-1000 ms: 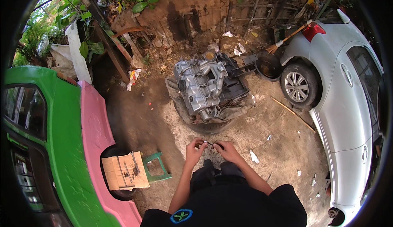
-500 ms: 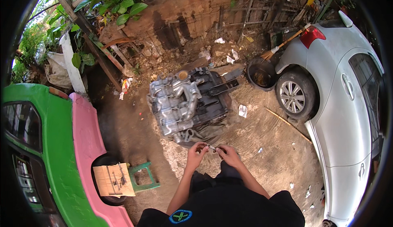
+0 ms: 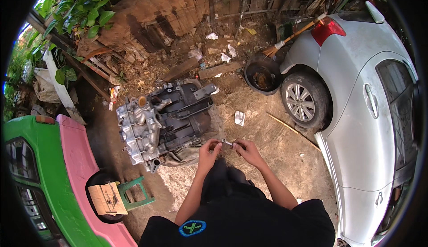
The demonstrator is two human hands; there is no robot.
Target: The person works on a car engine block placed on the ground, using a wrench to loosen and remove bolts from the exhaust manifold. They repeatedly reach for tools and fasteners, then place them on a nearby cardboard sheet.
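Out in front of my body, my left hand (image 3: 208,154) and my right hand (image 3: 248,151) pinch a short silvery metal part (image 3: 227,142) between them. It has a rounded end near the left fingers and a thin shank toward the right ones; it is too small to tell its exact kind. Ahead and to the left, a car engine (image 3: 141,130) with a silvery top and dark side rests on the ground, on what looks like crumpled cloth (image 3: 183,155). Both hands are just right of its near corner and apart from it.
A silver car (image 3: 347,95) stands at right, beside a black basin (image 3: 263,74) with a broom (image 3: 290,40) over it. A bamboo stick (image 3: 292,130) lies on the ground. At left are a green and pink car (image 3: 73,144), a green stool (image 3: 139,192) and cardboard (image 3: 106,198) with thin tools.
My view has turned to the right, so the engine and both cars appear farther left. Both hands keep hold of the metal part, which now shows a rounded end.
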